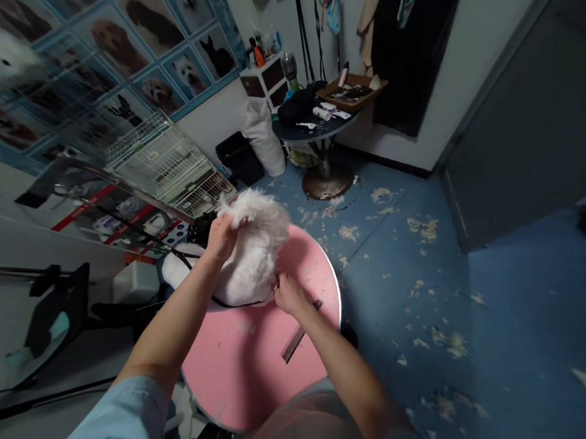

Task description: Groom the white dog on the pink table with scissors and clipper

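Note:
A fluffy white dog (251, 263) is on a round pink table (226, 373), with a dark strap running along its lower side. My left hand (222, 237) is closed on a raised tuft of the dog's white fur at its upper end. Low on the dog's right side, my right hand (289, 294) is closed close against the coat. A small dark ring-like glint shows at its fingertips; the rest of what it may hold is hidden. Under my right forearm a metal grooming comb (293, 345) lies on the tabletop.
A black arm with a strap (126, 222) reaches to the dog from the left. Wire cages (173, 164) stand behind. Farther back are a black bin (240, 158), a white sack (265, 136) and a small round table (297, 133) with a brown tray (351, 98). White fur clumps (348, 233) litter the blue floor.

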`<action>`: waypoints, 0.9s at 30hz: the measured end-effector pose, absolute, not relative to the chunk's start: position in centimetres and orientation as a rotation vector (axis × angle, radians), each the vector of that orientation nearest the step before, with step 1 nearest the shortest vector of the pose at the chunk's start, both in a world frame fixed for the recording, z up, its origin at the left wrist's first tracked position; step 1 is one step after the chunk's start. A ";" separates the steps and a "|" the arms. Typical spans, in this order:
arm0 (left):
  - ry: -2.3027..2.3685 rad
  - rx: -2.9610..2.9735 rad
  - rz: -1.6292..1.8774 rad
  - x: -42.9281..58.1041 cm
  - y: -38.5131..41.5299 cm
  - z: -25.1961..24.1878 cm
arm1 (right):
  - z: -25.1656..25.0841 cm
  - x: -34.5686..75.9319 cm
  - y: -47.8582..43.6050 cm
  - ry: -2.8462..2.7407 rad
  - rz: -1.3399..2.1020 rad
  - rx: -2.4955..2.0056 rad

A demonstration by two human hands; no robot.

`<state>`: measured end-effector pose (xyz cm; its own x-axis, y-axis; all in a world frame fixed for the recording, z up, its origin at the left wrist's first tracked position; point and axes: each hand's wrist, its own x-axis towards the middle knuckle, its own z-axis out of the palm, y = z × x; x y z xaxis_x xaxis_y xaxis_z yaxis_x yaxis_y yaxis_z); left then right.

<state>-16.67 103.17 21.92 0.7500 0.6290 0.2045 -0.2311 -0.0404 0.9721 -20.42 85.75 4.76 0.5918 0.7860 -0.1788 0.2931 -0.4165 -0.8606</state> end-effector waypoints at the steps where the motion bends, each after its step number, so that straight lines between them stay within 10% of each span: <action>1: 0.345 1.461 0.707 -16.6 103.0 21.9 | 5.0 -20.5 85.6 -0.844 0.752 -1.993; 11: 0.415 1.435 0.572 -16.3 101.1 22.2 | 7.3 -21.6 84.8 -0.746 0.661 -2.107; 27: 0.503 1.526 0.394 -20.7 98.2 21.9 | 2.8 -15.4 86.6 0.321 0.933 -0.564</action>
<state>-20.74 98.16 21.94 0.8384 0.5411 -0.0652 0.0669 0.0166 0.9976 -15.44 86.58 2.76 0.5634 0.6636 -0.4923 -0.8259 0.4672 -0.3155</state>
